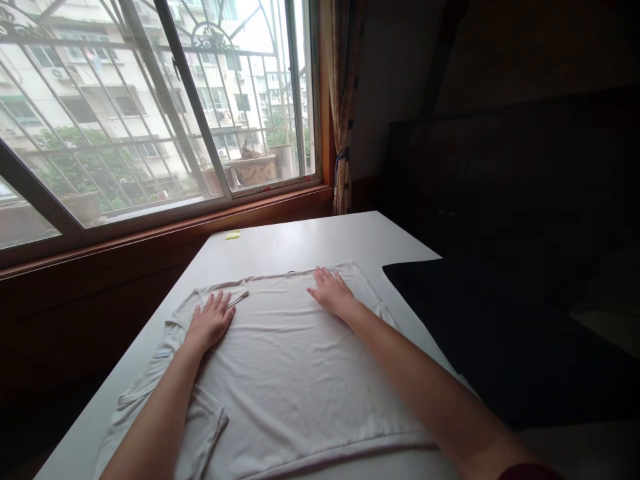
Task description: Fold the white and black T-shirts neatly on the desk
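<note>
A white T-shirt lies spread on a white table, its neckline with a small label toward the left and its hem toward the right. My left hand rests flat on the shirt near the shoulder, fingers spread. My right hand is also laid flat, palm down, close to the shirt's far edge. Light wrinkles run across the cloth between the two hands. One short sleeve lies beside my left forearm, and part of the neck area is hidden under that arm.
The white table carries a small yellow sticky note at its far left corner. Dark cloth overlaps the table's right edge. Beyond the table are a barred window and a tied curtain.
</note>
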Available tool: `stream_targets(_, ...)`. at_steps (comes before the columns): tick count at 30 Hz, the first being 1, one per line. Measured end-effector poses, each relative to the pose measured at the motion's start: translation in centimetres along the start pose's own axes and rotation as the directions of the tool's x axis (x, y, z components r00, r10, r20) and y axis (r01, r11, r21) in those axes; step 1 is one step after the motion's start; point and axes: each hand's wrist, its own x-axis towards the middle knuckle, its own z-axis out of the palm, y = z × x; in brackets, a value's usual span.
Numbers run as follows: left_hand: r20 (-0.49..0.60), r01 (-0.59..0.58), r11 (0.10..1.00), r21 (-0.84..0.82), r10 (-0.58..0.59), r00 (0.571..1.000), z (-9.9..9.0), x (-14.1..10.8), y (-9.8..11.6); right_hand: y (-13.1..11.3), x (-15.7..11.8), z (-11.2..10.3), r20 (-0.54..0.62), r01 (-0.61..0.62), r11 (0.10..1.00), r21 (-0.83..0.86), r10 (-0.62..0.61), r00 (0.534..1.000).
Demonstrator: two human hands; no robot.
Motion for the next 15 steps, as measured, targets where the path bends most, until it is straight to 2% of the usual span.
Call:
stream_targets(3, -0.004, 0.002, 1.0, 0.008, -0.002, 1.0, -0.1, -0.1, 0.1, -1.9, 1.5, 1.0, 0.041, 0.026, 0.999, 0.026, -0.027, 0.999)
stream_targets(5, -0.006, 0.002, 1.0, 0.012, -0.002, 1.0, -0.1, -0.1, 0.0, -2.0, 2.1, 1.4, 0.051, 0.005, 0.999, 0.036, -0.006, 0.999)
stream_targets(15, -0.011, 0.007, 0.999, 0.033, -0.006, 1.0, 0.3, 0.1, 0.0, 4.0, 3.0, 1.5, 0.025, -0.134, 0.991, 0.015, 0.134, 0.991)
